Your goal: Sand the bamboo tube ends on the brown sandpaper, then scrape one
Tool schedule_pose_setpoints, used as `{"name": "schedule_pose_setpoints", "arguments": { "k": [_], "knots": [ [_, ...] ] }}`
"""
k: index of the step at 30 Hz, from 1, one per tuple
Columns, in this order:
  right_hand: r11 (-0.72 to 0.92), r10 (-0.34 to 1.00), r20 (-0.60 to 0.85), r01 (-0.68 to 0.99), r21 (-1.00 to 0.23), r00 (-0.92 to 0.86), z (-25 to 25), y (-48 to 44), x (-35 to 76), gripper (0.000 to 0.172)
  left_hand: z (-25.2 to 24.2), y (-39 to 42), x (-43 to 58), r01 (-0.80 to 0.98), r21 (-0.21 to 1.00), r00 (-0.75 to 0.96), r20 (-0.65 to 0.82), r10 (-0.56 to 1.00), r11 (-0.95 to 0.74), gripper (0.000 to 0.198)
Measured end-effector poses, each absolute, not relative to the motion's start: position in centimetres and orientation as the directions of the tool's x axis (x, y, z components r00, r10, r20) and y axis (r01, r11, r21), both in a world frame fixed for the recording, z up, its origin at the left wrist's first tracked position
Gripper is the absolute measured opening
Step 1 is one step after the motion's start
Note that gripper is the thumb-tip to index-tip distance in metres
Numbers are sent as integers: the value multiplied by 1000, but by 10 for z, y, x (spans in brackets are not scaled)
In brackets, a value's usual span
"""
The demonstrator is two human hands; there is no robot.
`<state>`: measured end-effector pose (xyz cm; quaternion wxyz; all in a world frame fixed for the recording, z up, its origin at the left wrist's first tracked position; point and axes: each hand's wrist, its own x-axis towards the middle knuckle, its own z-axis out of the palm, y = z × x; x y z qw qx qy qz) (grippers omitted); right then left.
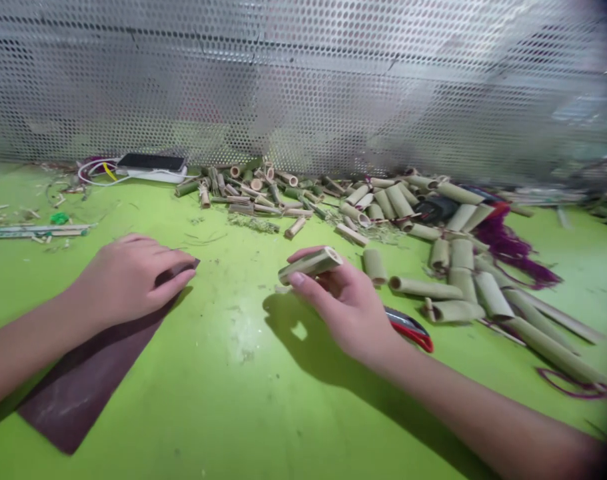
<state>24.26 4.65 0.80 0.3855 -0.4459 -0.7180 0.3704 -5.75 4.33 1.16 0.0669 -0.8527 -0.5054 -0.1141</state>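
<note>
A short hollow bamboo piece (308,265) is pinched between the thumb and fingers of my right hand (353,303), tilted and raised above the green table. My left hand (133,280) grips the far corner of a dark brown sheet of sandpaper (78,393), its thumb against the curled edge. The sheet stretches toward me under my left forearm. Partly hidden behind my right wrist lies a red and grey utility knife (412,329). Just beyond my right hand sits another bamboo tube (374,267).
Several cut bamboo tubes (460,267) spread over the right side, with purple thread (518,247) among them. A pile of bamboo offcuts (258,190) lines the perforated metal screen (293,87). At the back left, a phone (150,162) rests on a white block with a cable.
</note>
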Motion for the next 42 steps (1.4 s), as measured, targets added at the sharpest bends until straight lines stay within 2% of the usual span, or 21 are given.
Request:
{"name": "schedule_pose_setpoints", "arguments": {
  "k": [4,12,19,24,32,38,42],
  "knots": [
    [257,945,163,334,-907,-284,6,47,242,28,9,45,-62,883,-31,455,299,839,-468,44],
    [271,926,149,337,-902,-347,2,49,244,25,1,49,-65,875,-59,476,295,828,-481,43],
    [310,872,152,285,-907,-466,-2,47,244,38,3,46,-60,871,-52,481,301,824,-489,47],
    [393,799,105,383,-836,-592,0,46,243,38,5,36,-49,871,-35,482,254,838,-490,54],
    [469,783,95,483,-739,-615,-2,47,243,36,14,28,-41,936,-85,348,95,933,-341,42],
    [534,769,85,564,-630,-634,3,45,243,31,11,33,-44,946,-101,321,125,939,-310,42],
    [571,734,48,578,-583,-677,9,41,240,19,10,34,-45,939,-81,342,130,931,-334,42]
  ]
}}
